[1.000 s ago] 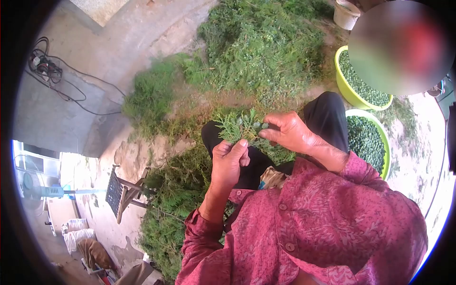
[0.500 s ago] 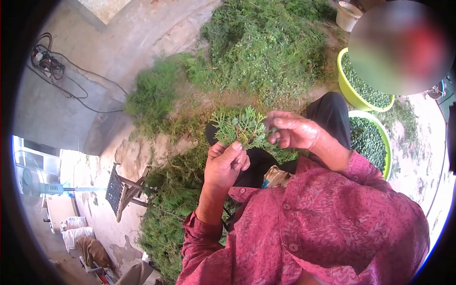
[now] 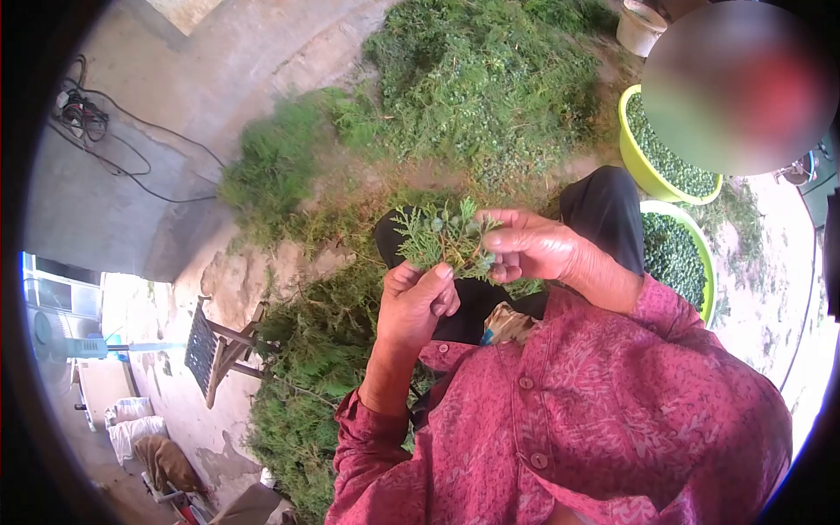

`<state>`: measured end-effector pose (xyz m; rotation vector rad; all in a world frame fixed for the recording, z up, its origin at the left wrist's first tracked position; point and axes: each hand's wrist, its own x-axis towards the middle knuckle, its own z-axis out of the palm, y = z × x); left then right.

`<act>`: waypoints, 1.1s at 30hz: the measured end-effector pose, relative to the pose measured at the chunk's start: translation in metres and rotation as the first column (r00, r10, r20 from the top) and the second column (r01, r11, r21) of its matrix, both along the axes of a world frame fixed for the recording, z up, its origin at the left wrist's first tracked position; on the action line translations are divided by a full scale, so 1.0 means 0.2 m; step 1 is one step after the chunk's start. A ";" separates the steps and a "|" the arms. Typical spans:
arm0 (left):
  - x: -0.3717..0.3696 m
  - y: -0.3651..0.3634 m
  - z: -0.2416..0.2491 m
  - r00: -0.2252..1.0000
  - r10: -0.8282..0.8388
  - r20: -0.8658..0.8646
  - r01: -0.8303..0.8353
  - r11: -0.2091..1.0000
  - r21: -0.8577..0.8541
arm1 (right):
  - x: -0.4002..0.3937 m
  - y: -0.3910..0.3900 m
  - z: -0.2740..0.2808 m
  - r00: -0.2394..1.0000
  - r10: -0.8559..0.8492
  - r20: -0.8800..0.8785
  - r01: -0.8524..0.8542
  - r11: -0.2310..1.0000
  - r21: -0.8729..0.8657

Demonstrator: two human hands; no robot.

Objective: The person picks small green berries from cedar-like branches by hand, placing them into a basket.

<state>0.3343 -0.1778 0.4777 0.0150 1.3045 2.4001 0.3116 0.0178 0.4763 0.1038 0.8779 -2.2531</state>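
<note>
Over my lap, my left hand (image 3: 413,306) pinches the lower stem of a conifer sprig (image 3: 442,234), thumb on the near side. Flat, scaly green leaves and small round bluish-green cones show on the sprig. My right hand (image 3: 532,248) meets its right edge, thumb and fingers closed on that side among the cones. Whether a single cone sits between those fingertips is hidden. Two yellow-green tubs, a far one (image 3: 637,149) and a near one (image 3: 705,254), stand to my right, filled with small green cones.
A large heap of cut conifer branches (image 3: 490,87) lies ahead, with another pile (image 3: 324,376) at my left. Left of that stands a small wooden-legged stool (image 3: 219,350). Cables (image 3: 87,118), a fan (image 3: 66,346) and a white bucket (image 3: 640,28) are farther off. A blurred disc covers the upper right.
My right hand has moved slightly left, and its fingers now close against the sprig's right edge. My left hand keeps its hold. The view has shifted slightly.
</note>
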 end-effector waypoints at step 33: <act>0.01 -0.12 0.04 0.992 0.037 -0.122 -0.067 0.965 -0.254 | 0.09 0.22 -0.12 0.991 0.039 -0.130 -0.027 0.995 0.093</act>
